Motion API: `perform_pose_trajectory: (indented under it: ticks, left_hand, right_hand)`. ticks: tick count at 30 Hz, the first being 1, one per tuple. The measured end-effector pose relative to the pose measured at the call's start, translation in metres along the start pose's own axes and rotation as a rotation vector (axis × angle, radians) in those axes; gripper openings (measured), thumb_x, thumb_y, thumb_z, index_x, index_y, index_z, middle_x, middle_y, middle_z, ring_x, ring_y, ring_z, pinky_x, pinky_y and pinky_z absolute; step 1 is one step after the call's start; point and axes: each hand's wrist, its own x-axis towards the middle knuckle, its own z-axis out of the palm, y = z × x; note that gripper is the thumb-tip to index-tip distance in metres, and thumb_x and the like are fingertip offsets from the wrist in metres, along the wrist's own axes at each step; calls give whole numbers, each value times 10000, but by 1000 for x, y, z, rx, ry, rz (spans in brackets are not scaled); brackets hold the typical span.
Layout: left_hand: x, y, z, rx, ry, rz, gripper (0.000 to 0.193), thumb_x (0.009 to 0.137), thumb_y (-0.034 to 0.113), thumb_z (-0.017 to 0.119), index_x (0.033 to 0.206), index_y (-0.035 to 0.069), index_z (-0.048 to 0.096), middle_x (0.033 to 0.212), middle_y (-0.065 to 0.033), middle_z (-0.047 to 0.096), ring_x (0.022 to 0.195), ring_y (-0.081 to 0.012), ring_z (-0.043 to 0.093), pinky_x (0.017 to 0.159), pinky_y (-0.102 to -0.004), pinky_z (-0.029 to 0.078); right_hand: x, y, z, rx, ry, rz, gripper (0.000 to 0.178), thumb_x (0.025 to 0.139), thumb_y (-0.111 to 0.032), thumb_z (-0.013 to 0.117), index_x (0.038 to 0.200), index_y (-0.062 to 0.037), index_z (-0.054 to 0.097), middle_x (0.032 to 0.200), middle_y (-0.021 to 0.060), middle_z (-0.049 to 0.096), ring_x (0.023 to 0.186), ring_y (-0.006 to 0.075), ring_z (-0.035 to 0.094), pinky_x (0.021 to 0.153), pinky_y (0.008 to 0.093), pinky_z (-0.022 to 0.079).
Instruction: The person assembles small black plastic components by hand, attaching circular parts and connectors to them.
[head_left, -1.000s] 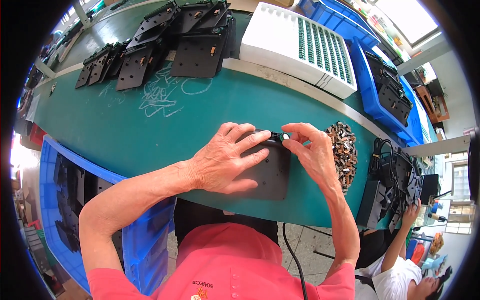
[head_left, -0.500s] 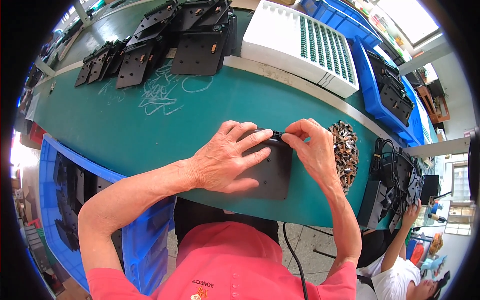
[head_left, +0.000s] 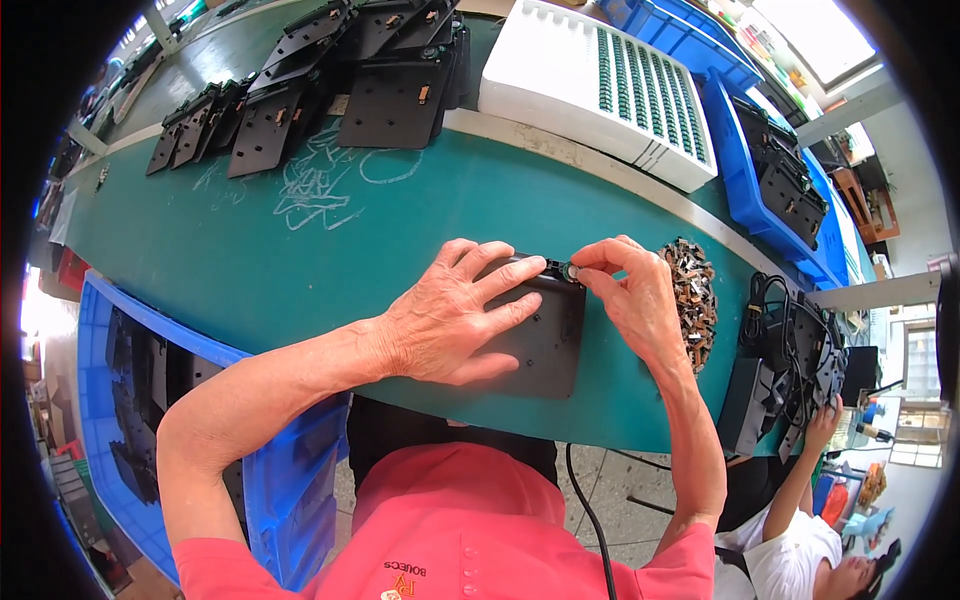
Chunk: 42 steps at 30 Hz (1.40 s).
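One flat plate (head_left: 548,345) under left hand (head_left: 450,318), right hand (head_left: 635,295) pinching disc (head_left: 570,272).

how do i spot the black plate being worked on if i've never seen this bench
On the long green tabletop, go to the edge nearest the person in the red shirt. There, the flat, straight-edged black plate lies under the spread left hand, the right hand at its back right corner. Unlike the clustered black plates at upper left, it lies apart, beneath a hand.
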Motion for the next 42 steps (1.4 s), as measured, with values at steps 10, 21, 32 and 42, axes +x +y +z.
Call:
perform_pose_trajectory:
  ticks: [10, 21, 32, 42]
  left_hand:
    - [1, 0, 1, 4, -5, 0, 590, 759, 397, 742, 1224, 57, 610, 1464, -156, 441, 1246, -364, 439, 1010, -528, 368]
    - [2, 1, -1, -3, -13, -2, 591, 759, 394, 745, 1225, 55, 612, 1466, -158, 439, 1257, -366, 436, 1018, -531, 365]
    - [2, 1, -2, -1, -29, -5, 595, 765, 398, 739, 1232, 52, 613, 1471, -161, 434, 1262, -369, 433, 1024, -530, 355]
    - [0, 0, -3, 11, -29, -5, 603, 765, 404, 728, 1241, 51, 617, 1470, -162, 438, 1276, -370, 428, 1032, -528, 347]
  right_hand:
    - [-3, 1, 1, -79, 52, -44, 105, 826, -54, 698, 922, -13, 705, 846, 128, 675, 762, 268, 669, 705, 364, 530]
    - [-1, 8, -1, -93, 24, -209, 100, 850, -37, 662, 936, -29, 712, 883, 127, 657, 781, 293, 664, 712, 378, 527]
    - [0, 2, -2, 35, -17, -53, 122, 838, -30, 684, 951, 13, 696, 866, 134, 655, 771, 256, 682, 715, 342, 550]
    - [1, 3, -2, 40, -40, -37, 146, 831, -21, 688, 975, 4, 700, 877, 131, 653, 782, 240, 670, 719, 332, 548]
